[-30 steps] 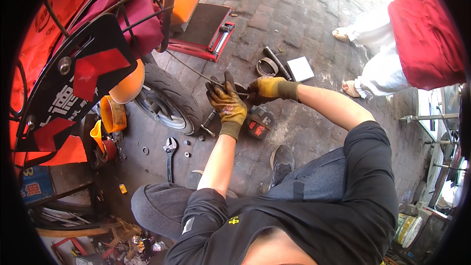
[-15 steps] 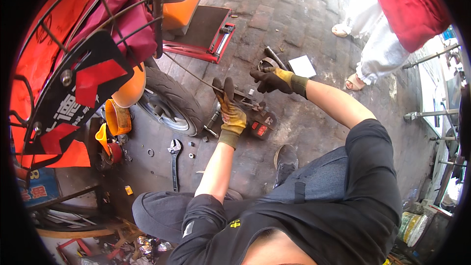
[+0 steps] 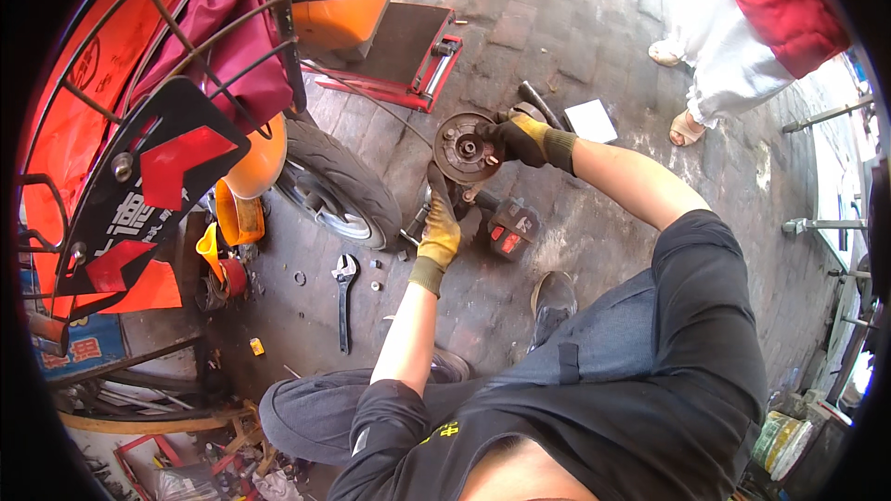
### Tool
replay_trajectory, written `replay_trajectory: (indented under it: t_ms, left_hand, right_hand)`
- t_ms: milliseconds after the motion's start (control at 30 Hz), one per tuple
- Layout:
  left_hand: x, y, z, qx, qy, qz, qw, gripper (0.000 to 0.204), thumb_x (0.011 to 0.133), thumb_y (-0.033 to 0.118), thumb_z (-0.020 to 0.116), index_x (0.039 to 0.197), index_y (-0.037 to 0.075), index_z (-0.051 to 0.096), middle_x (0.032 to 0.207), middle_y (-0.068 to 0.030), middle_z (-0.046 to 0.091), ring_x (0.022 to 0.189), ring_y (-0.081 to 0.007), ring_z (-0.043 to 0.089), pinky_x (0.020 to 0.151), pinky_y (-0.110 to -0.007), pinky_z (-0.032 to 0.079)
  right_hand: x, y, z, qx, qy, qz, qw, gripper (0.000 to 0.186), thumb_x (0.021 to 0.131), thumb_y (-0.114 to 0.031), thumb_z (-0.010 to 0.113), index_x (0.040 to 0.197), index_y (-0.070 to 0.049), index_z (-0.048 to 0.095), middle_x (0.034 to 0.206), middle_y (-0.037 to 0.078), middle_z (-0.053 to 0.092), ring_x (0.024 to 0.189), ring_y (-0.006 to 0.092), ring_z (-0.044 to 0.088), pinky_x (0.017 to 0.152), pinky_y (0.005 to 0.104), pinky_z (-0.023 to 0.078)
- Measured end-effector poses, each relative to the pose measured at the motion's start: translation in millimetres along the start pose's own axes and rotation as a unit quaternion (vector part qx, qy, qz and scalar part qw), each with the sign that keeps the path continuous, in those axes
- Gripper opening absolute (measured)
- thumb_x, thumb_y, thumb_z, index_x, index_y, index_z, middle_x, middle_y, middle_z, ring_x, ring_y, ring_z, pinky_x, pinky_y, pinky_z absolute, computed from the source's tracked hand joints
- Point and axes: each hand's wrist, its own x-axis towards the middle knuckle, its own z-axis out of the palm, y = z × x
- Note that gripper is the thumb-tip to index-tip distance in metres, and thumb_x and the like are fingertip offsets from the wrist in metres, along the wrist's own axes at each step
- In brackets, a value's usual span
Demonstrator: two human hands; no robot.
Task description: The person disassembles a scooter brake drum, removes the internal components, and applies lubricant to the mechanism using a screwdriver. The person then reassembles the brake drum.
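A round metal brake plate (image 3: 458,154) with a hub hole in its middle is tilted up between my hands, a thin cable running to it from the upper left. My right hand (image 3: 522,141), in a dark and yellow work glove, is closed on its right rim. At the lower rim my left hand (image 3: 439,225), gloved alike, has its fingers up against the plate and grips it. Just below the plate lies a cordless power tool with a red and black battery (image 3: 511,230). Beside my left hand is a metal socket-like bar (image 3: 415,225), partly hidden.
Left of my hands stands a scooter wheel (image 3: 357,187). An adjustable wrench (image 3: 344,304), a washer (image 3: 300,278) and small nuts (image 3: 376,286) lie on the paving. Behind are a red-framed lift (image 3: 408,56), a dark tube (image 3: 542,104) and a white square (image 3: 591,121). A person (image 3: 733,46) stands at upper right.
The round brake plate has come up into view between my hands, its face turned toward me. My right hand has moved left onto its rim; my left hand's fingers have closed in under it.
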Motion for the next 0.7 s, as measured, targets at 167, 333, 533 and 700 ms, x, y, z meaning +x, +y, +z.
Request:
replay_trajectory:
  t_ms: [167,333,533,700]
  left_hand:
    - [12,-7,-26,0.031,-0.024,0.135,0.99,0.065,0.108,0.001,0.052,0.17,0.004,0.031,0.165,-0.0138,0.045,0.148,-0.0252,0.051,0.125,-0.04,0.042]
    - [4,-7,-31,-0.101,-0.044,-0.037,0.993,0.054,0.112,0.007,0.047,0.165,0.001,0.043,0.16,-0.0192,0.056,0.15,-0.029,0.051,0.127,-0.039,0.039]
    - [13,-20,-18,-0.081,-0.067,-0.049,0.993,0.054,0.111,0.008,0.04,0.163,-0.004,0.045,0.165,-0.0205,0.053,0.156,-0.0311,0.046,0.13,-0.039,0.034]
    - [27,-8,-11,-0.037,-0.072,0.011,0.997,0.052,0.117,0.028,0.044,0.157,-0.005,0.052,0.157,-0.0178,0.06,0.147,-0.0265,0.055,0.125,-0.037,0.041]
  right_hand:
    - [6,15,16,-0.009,-0.029,0.027,0.999,0.026,0.104,-0.028,0.077,0.116,-0.007,0.067,0.115,0.007,0.075,0.101,0.0198,0.076,0.094,0.0365,0.066]
    - [-1,24,23,-0.034,-0.084,0.064,0.994,0.033,0.109,-0.029,0.069,0.13,-0.005,0.065,0.125,0.01,0.073,0.108,0.0209,0.075,0.1,0.0398,0.064]
    - [-12,20,11,-0.045,-0.085,0.079,0.992,0.054,0.107,-0.053,0.066,0.14,-0.01,0.063,0.127,0.006,0.074,0.116,0.0196,0.071,0.101,0.039,0.059]
    - [-16,16,0,-0.022,-0.105,0.117,0.987,0.064,0.107,-0.066,0.056,0.139,-0.013,0.068,0.127,0.007,0.076,0.116,0.0219,0.071,0.103,0.0411,0.056]
